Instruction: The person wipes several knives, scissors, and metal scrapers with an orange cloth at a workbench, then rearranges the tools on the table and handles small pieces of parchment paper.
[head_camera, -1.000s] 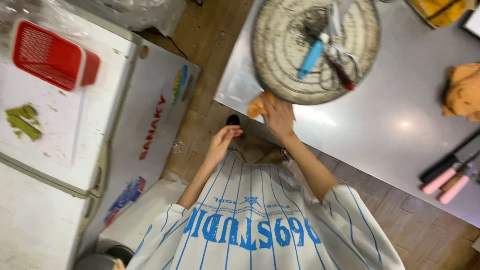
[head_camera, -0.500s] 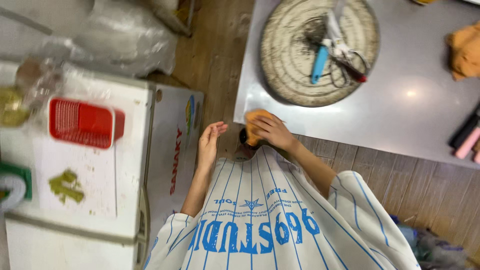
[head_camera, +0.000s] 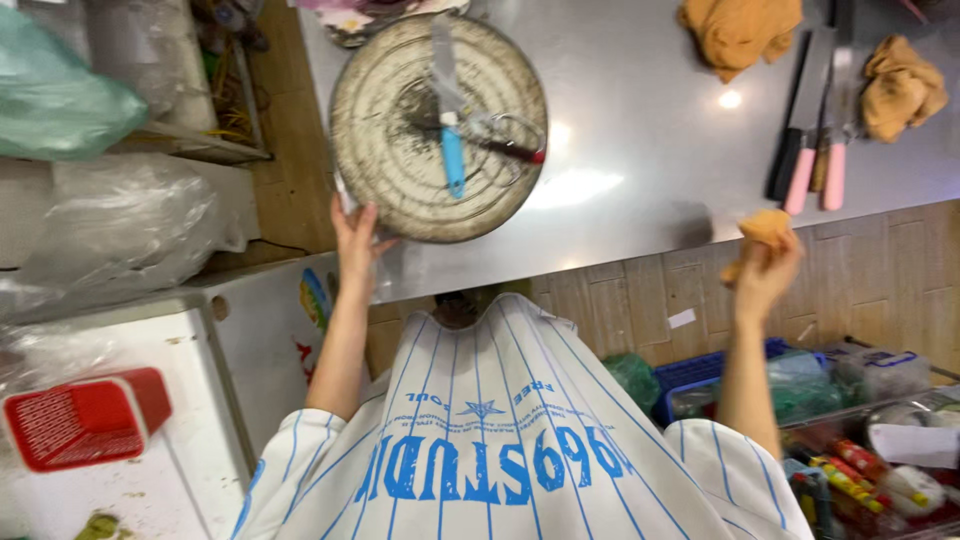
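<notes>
My left hand rests with its fingers apart against the near rim of a round, worn chopping board on the steel counter. On the board lie a blue-handled knife and a pair of scissors. Out to the right, my right hand is raised at the counter's front edge and is closed on a crumpled orange cloth.
Pink-handled knives and two more orange cloths lie on the counter's far right. A red basket sits on a white chest at lower left. Plastic bags fill the left side; crates of packaged goods stand at lower right.
My right hand has swung right with the orange cloth, away from the board. My left hand has risen from near my chest to the board's rim. The view has shifted right.
</notes>
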